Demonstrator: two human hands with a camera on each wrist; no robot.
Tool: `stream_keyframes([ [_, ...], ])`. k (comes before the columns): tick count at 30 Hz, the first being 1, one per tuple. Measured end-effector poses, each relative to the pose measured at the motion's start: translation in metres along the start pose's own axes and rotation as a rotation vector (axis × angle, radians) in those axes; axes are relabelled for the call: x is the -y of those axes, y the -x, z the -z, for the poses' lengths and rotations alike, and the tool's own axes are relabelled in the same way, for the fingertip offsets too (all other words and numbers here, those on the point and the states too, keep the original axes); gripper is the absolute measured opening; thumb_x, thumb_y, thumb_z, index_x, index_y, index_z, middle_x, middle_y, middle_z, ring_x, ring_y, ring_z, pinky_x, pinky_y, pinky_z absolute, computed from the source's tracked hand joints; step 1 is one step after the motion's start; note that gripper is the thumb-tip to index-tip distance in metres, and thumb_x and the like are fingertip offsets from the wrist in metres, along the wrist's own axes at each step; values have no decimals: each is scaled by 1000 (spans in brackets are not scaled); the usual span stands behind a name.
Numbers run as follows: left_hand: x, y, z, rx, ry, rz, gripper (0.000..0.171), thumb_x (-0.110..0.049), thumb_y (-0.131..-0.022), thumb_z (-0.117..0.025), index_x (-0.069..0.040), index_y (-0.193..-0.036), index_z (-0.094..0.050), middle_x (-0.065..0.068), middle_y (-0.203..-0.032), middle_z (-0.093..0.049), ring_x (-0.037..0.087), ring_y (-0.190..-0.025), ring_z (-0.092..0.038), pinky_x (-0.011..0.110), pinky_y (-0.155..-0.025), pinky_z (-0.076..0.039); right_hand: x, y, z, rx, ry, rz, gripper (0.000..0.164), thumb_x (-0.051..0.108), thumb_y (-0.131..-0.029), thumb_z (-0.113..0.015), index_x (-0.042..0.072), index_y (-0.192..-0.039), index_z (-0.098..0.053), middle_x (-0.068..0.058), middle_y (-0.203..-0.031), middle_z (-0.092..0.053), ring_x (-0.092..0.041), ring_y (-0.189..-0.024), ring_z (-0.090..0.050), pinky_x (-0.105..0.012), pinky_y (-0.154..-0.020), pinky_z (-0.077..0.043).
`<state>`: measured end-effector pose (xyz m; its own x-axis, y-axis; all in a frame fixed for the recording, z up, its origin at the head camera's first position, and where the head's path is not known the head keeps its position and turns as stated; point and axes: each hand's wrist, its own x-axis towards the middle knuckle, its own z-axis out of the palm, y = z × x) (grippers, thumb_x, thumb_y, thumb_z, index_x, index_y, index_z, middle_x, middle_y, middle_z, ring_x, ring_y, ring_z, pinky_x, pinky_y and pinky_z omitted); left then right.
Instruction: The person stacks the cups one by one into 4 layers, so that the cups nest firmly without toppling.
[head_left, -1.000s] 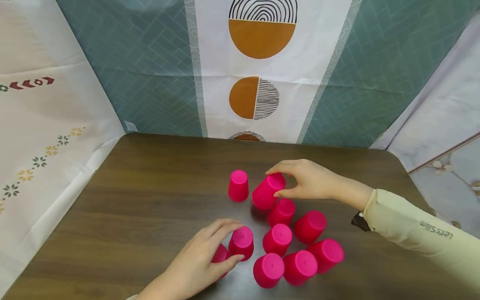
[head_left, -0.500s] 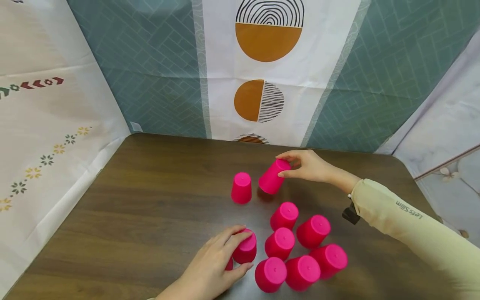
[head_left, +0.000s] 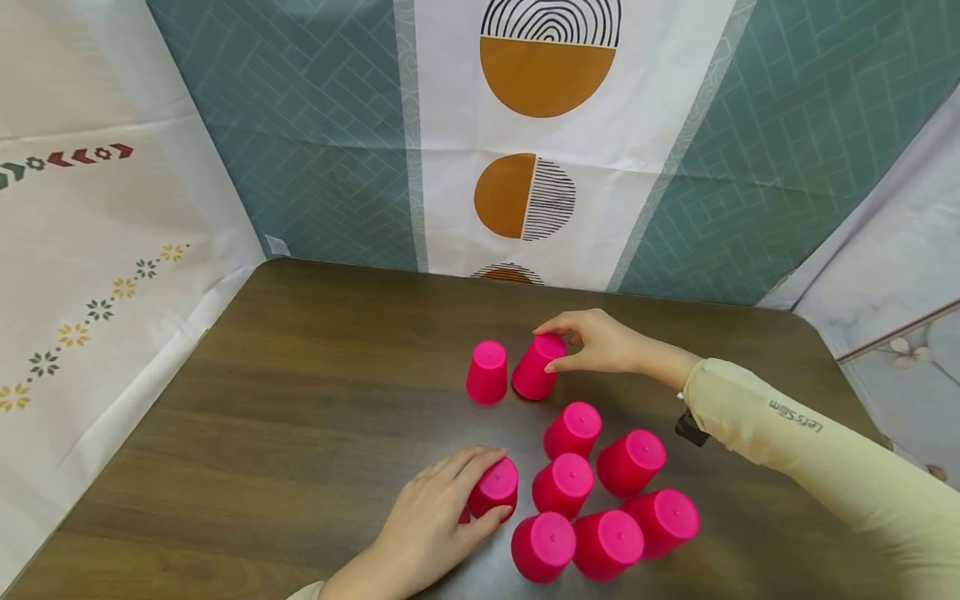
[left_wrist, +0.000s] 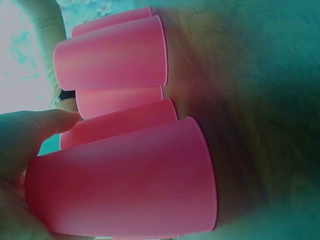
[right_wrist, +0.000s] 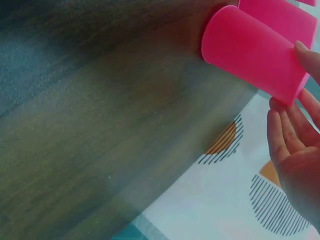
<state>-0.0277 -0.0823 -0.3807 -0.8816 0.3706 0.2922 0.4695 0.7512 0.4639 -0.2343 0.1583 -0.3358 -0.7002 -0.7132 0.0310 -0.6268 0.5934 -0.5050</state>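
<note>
With thumb and fingers, my right hand (head_left: pixel 600 342) pinches an upside-down pink plastic cup (head_left: pixel 534 373) near its closed end. It leans slightly, low over the table, beside another upturned pink cup (head_left: pixel 487 375). In the right wrist view the held cup (right_wrist: pixel 252 57) has its rim at or close to the wood. My left hand (head_left: pixel 438 517) grips a nearer pink cup (head_left: pixel 497 485) round its top; the left wrist view shows this cup (left_wrist: pixel 125 185) upright on its rim. One more cup (head_left: pixel 464 516) is mostly hidden behind the left fingers.
Several upturned pink cups (head_left: pixel 562 483) stand grouped at the front right, some touching. The brown wooden table (head_left: pixel 300 400) extends left and behind. A patterned cloth (head_left: pixel 337 150) hangs at the table's back edge, with pale cloths on both sides.
The right hand has carried its cup away from the group, back and then down to beside the lone standing cup. The left hand stays on its cup, covering more of it.
</note>
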Motion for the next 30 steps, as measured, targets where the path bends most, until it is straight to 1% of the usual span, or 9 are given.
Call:
stream_keyframes([
  [4, 0, -1, -1, 1, 15, -8, 56, -36, -77, -75, -19, -127, -55, -7, -118, -59, 11, -105, -57, 36, -82, -53, 1, 1, -2, 15, 0, -6, 53, 26, -72, -81, 12, -119, -64, -1, -111, -64, -16, -92, -60, -35, -78, -54],
  [8, 0, -1, 0, 7, 15, -5, 55, -36, -76, -75, -20, -126, -56, -7, -116, -59, 11, -104, -58, 37, -81, -53, 2, 0, -4, 20, -10, 17, 52, 24, -71, -81, 11, -119, -64, -2, -110, -64, -17, -91, -60, -38, -78, -54],
  [14, -1, -1, 3, 38, 21, 13, 54, -36, -77, -75, -22, -125, -56, -8, -116, -60, 11, -103, -58, 39, -82, -51, 5, -2, -8, 32, -8, 50, 51, 22, -71, -82, 11, -118, -64, -2, -111, -64, -15, -92, -60, -31, -77, -55],
  [21, -2, -4, 7, 48, 34, 11, 49, -35, -77, -75, -20, -121, -58, -10, -111, -61, 9, -100, -58, 36, -80, -50, 5, -3, -11, 49, -58, 36, 53, 21, -71, -82, 10, -119, -63, -3, -114, -63, -17, -96, -61, -26, -78, -54],
  [26, -2, -7, 9, 52, 27, 2, 47, -35, -77, -75, -19, -118, -59, -10, -108, -61, 9, -95, -59, 34, -78, -50, 7, -3, -12, 51, -106, 20, 56, 19, -70, -83, 6, -120, -61, -4, -116, -62, -20, -99, -61, -29, -81, -54],
  [28, -2, -8, 10, 66, 47, 4, 47, -34, -77, -75, -18, -118, -59, -9, -108, -62, 9, -93, -60, 33, -78, -50, 7, -2, -12, 51, -118, 19, 57, 18, -70, -82, 3, -121, -60, -6, -117, -62, -22, -101, -61, -32, -83, -53],
  [30, -2, -9, 11, 89, 87, 10, 47, -31, -77, -76, -16, -118, -59, -8, -108, -62, 9, -92, -60, 31, -78, -51, 7, -1, -12, 54, -131, 16, 59, 17, -70, -82, 2, -122, -59, -8, -118, -61, -23, -103, -61, -34, -84, -53],
])
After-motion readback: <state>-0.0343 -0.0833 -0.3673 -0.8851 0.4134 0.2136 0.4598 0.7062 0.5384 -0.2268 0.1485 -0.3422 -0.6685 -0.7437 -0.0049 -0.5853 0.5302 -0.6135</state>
